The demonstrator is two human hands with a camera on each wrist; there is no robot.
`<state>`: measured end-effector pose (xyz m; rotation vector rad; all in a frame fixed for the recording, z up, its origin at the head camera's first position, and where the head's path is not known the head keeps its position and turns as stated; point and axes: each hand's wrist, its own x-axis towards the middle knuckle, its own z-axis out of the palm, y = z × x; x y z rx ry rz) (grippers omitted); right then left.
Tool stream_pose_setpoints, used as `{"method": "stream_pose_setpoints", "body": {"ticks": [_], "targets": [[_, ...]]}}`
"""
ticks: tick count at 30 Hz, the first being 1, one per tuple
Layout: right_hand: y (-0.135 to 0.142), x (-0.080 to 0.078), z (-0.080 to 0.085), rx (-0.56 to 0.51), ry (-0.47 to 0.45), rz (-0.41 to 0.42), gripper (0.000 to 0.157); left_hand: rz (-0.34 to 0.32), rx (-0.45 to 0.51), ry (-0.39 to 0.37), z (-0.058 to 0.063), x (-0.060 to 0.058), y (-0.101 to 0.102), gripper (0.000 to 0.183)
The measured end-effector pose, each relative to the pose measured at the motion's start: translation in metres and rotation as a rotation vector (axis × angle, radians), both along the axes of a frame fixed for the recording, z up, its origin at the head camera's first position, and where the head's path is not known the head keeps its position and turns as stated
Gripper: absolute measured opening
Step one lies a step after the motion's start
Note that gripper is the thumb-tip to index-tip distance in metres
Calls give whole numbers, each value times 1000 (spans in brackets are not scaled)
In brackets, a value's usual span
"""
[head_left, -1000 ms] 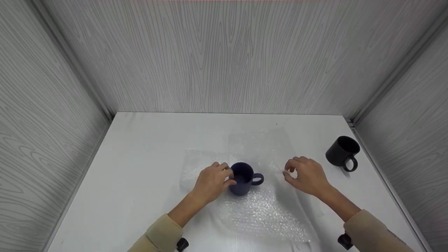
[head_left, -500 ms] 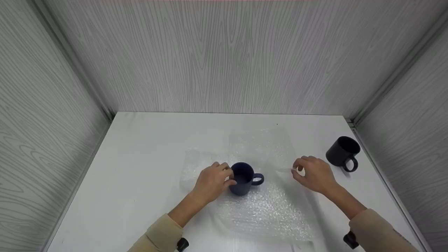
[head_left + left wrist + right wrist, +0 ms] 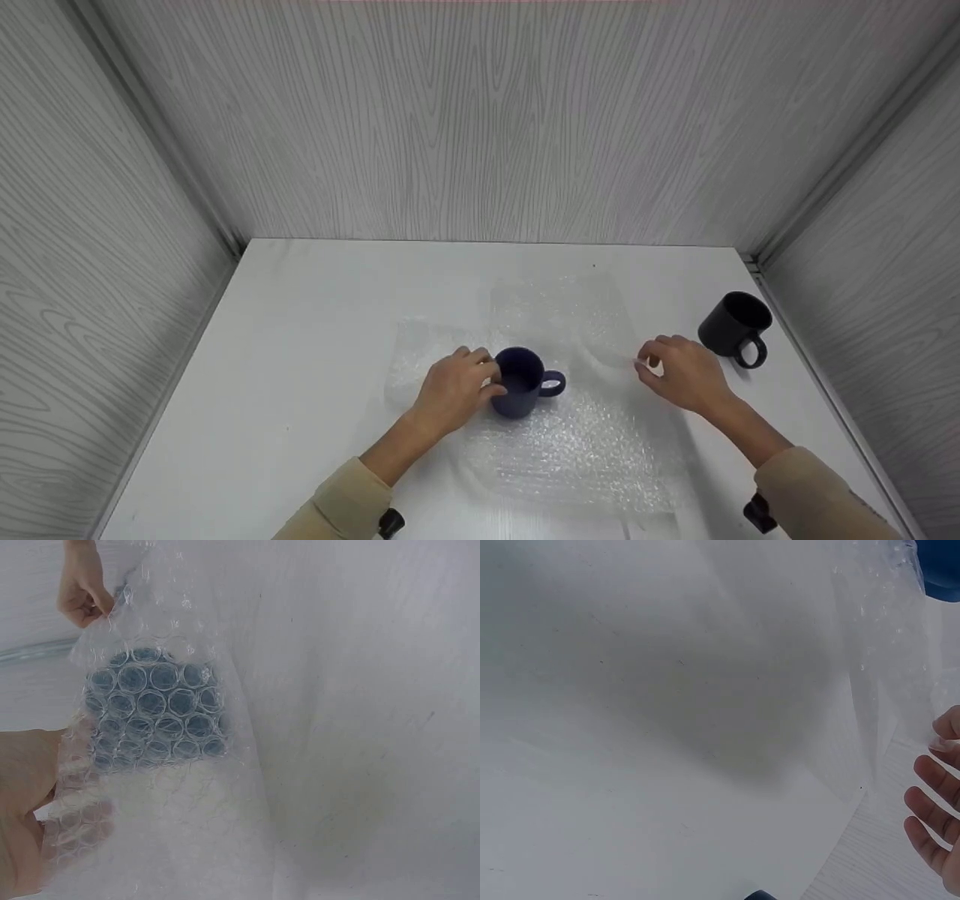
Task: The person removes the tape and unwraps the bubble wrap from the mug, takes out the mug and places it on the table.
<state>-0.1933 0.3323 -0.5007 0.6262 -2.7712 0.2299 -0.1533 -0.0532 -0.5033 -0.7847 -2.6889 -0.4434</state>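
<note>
My left hand (image 3: 454, 390) holds the left side of a dark blue mug (image 3: 517, 405), thumb and fingers at its wall. The mug's opening faces up and its handle points right. A clear sheet of bubble wrap (image 3: 570, 457) spreads under and around it. Seen from the left wrist, the mug (image 3: 157, 709) and some of the left fingertips show through the bubble wrap (image 3: 180, 817). My right hand (image 3: 682, 373) pinches an edge of the sheet between thumb and forefinger, to the right of the mug; in the right wrist view the raised sheet (image 3: 892, 637) stretches from those fingertips.
A black mug (image 3: 724, 330) stands at the right of the white table (image 3: 285, 390), just beyond the right hand, its handle toward the front. Grey wood-grain panels (image 3: 487, 127) rise behind the table and along both sides.
My right hand has moved to the right, drawing the edge of the bubble wrap outward with it. The left hand and the blue mug have stayed in place.
</note>
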Motion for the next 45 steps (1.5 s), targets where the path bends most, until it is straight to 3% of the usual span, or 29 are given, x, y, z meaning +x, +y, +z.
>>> {"method": "stream_pose_setpoints", "body": {"ticks": [14, 31, 36, 45], "targets": [[10, -3, -8, -17, -15, -46, 7, -21, 34, 5, 0, 0, -1, 21], [12, -3, -6, -33, -60, -121, 23, -21, 20, 23, -1, -1, 0, 21], [9, -3, 0, -60, 3, -131, 36, -13, 28, -1, 0, 0, -1, 21], [-9, -1, 18, -73, 129, -37, 46, -5, 4, -15, 1, 1, 0, 21]]}}
